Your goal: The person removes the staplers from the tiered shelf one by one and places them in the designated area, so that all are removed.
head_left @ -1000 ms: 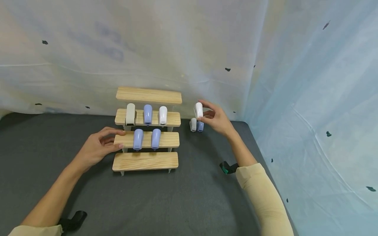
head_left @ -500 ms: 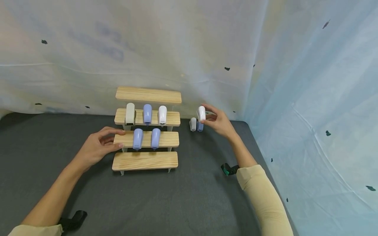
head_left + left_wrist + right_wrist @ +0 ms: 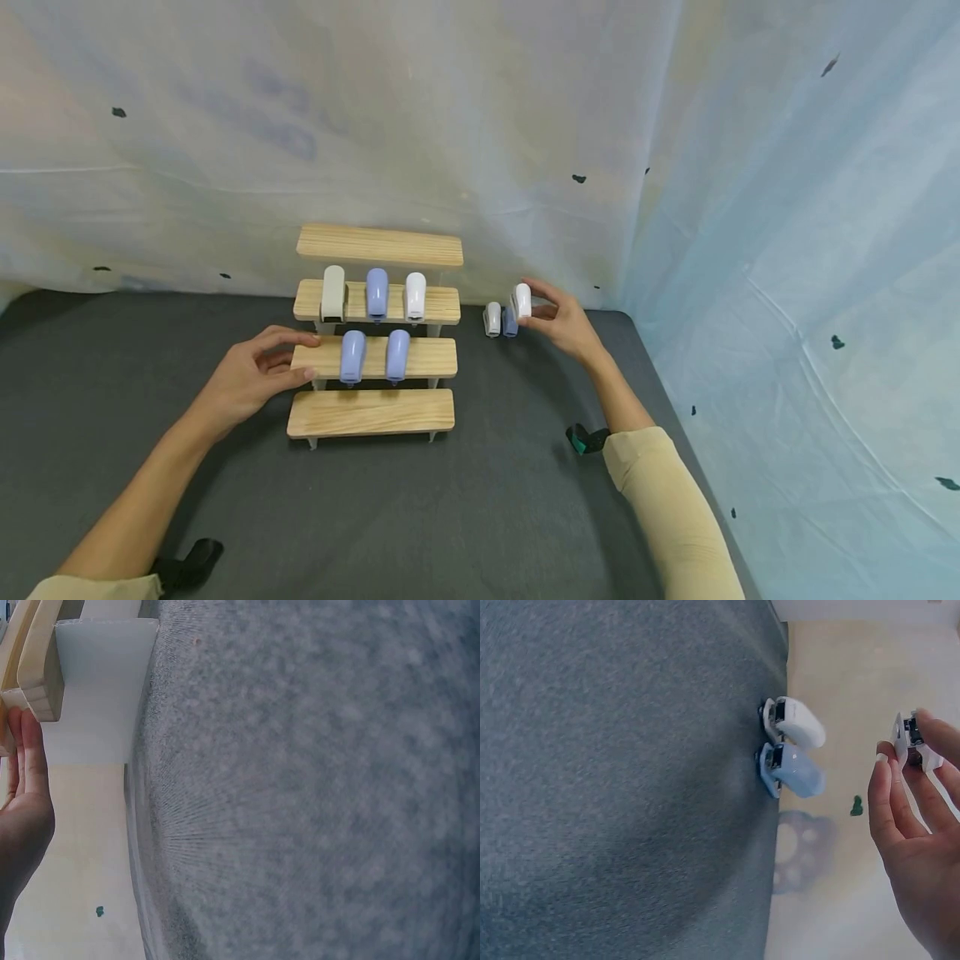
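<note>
In the head view my right hand (image 3: 567, 327) pinches a small white stapler (image 3: 522, 301) between thumb and fingers, held above the dark mat. The right wrist view shows that stapler (image 3: 913, 739) clear of the surface, its black inner part facing the camera. Beside and below it, a white stapler (image 3: 492, 319) and a blue one (image 3: 510, 322) stand side by side on the mat. My left hand (image 3: 242, 379) grips the left end of a tiered wooden display rack (image 3: 372, 412), thumb at the front of a middle board and fingers at its back edge.
On the rack's upper-middle board stand a beige stapler (image 3: 333, 293), a blue stapler (image 3: 377, 292) and a white stapler (image 3: 415, 296). Two blue staplers (image 3: 352, 356) sit on the board below. A pale curtain (image 3: 450, 125) hangs behind and at the right.
My right hand has moved right and downward with the white stapler, from above the standing staplers to their right side. The left hand keeps its place on the rack.
</note>
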Demonstrator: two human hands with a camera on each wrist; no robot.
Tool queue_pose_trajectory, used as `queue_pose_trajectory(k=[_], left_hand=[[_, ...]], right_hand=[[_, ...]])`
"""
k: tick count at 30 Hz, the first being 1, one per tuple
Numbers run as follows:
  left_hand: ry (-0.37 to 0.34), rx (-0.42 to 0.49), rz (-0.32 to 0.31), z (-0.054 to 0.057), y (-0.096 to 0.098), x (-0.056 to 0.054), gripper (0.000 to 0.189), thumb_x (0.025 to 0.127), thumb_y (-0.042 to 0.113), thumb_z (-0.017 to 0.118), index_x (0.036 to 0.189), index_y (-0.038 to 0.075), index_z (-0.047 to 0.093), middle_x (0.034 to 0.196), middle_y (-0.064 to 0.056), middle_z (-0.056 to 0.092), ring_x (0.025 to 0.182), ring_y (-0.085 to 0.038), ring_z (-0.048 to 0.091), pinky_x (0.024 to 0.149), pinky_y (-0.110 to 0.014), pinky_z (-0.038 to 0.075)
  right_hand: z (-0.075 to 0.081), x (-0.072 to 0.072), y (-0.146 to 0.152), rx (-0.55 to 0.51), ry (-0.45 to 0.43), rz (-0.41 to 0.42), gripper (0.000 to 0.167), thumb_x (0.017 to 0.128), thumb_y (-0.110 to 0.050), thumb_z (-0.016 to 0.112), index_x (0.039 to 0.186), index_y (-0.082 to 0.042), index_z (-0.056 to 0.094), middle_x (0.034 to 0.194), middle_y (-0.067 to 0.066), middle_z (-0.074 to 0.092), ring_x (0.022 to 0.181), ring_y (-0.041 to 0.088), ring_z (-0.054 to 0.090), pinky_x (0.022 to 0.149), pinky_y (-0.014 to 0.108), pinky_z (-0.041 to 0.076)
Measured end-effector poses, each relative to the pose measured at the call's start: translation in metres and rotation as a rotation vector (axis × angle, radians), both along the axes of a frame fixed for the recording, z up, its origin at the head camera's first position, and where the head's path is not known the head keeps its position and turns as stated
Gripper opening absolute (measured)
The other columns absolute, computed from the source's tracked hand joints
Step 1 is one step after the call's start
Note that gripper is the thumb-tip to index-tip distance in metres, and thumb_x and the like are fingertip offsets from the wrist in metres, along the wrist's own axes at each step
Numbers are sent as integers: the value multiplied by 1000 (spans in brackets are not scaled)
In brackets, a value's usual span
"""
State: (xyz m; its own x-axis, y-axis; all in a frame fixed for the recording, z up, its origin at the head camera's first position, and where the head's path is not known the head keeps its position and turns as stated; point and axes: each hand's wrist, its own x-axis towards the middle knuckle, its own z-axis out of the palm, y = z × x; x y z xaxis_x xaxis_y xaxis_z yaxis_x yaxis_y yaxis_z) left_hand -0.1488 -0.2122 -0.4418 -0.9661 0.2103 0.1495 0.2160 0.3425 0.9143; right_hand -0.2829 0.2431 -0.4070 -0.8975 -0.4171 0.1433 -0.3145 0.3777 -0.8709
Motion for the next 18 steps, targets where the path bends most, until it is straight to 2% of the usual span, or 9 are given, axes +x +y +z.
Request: queue_pose_trajectory(k=[9,16,18], left_hand=[[11,12,-9,1,1,-3,41,95,20,71,132,7,60,129,-3,51,113,0,55,81,-19,54],[9,-6,-1,-1,-1,-1,41,95,20,71,132,8,60,129,-2,52,115,5,52,83,-15,52],[7,-1,-4,-1,-1,-1,41,94,20,71,132,8,60,129,-3,52,114,3,53,83,-16,52]], right_hand=[[-7,-3,8,20,-27,-64,67,91,1,71,151,-7,42,143,18,49,113,41,61,85,29,55],[7,8,4,56,-60,-82,67,90,3,70,149,4,39,144,25,47,113,43,61,86,32,56],[6,8,5,62,-63,-93,66,90,3,71,148,5,40,145,26,46,112,45,61,85,34,56]])
